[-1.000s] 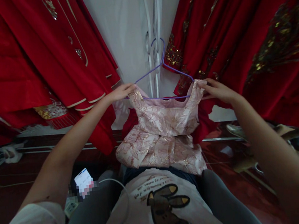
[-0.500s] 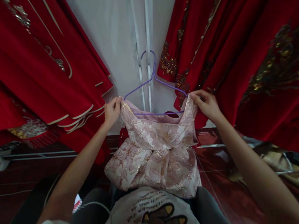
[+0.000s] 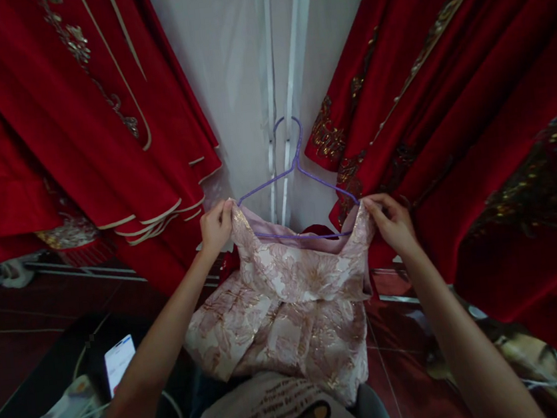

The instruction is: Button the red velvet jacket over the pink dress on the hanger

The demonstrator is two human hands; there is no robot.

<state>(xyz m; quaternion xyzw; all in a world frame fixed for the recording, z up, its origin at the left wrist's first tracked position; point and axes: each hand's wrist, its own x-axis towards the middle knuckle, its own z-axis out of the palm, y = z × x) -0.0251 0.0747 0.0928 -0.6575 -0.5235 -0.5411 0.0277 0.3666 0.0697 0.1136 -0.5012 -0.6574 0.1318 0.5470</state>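
Note:
A pale pink dress (image 3: 310, 269) with a gold floral pattern hangs spread on a thin purple hanger (image 3: 268, 182), its lower part over my lap. My left hand (image 3: 217, 227) pinches the left shoulder strap close to the hanger's end. The right shoulder strap is pinched between the thumb and fingers of my right hand (image 3: 390, 222). The hanger's hook points up, in front of white metal poles. Pink lining shows inside the neckline, behind the hanger's lower bar.
Red garments (image 3: 151, 150) with beaded trim hang on the left, and red embroidered garments (image 3: 447, 96) on the right. A lit phone (image 3: 120, 363) lies at lower left on a dark surface, beside a white object with a cable. Cluttered items (image 3: 527, 358) lie at lower right on the reddish floor.
My view has shifted, so the dress, hanger and both hands appear slightly lower. The phone at lower left now shows more fully. Both hands keep hold of the straps.

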